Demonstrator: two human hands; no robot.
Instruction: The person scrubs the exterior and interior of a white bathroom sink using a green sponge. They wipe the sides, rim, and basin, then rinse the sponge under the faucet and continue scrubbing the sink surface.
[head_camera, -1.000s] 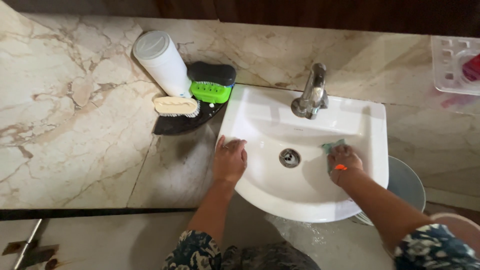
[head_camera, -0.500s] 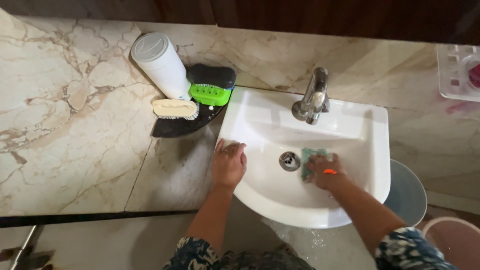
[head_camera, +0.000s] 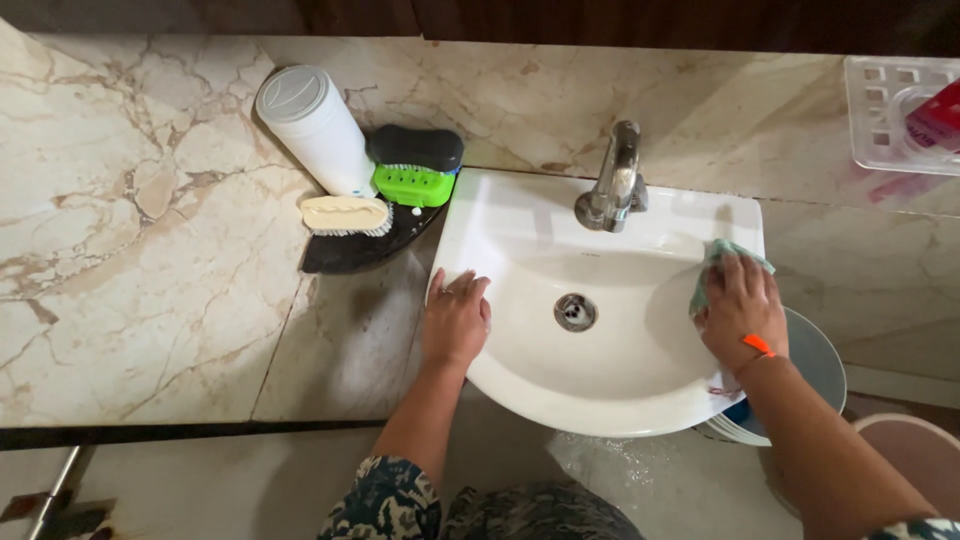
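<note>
From my remote seat I saw the right hand (head_camera: 738, 312) pressed flat over a green scrubbing pad (head_camera: 712, 262) against the right inner wall of the white basin (head_camera: 520, 225), close under its rim. The fingers lay spread on top of the pad rather than curled round it, so the hold was a push, not a pinch. The left hand (head_camera: 455, 320) rested palm down on the near left rim of the basin, fingers loosely open, holding nothing.

The risks, as I judged them, began with that flat hold. The basin wall looked wet and steep there, and a pad held only by pressure could have slid out from under the fingers and dropped toward the drain (head_camera: 575, 312). A hard stroke up the wall could also have carried the hand over the rim and against the grey bucket (head_camera: 815, 365) standing just beside the basin on the near right.

The tap (head_camera: 612, 188) stood at the far middle of the basin; a wide sweep left along the far wall could have knocked the knuckles on it.

The bracing hand sat on a smooth, curved rim. If that was wet, I thought it could slip off toward the marble ledge (head_camera: 150, 250). On the dark corner shelf (head_camera: 350, 252), to the far left, stood a white canister (head_camera: 315, 125), a cream brush (head_camera: 345, 213) and a green and black brush (head_camera: 415, 165), all near the basin edge, so a jolted arm could have tipped them. The floor (head_camera: 620, 470) below the basin looked wet, which I took as a hazard for footing.
</note>
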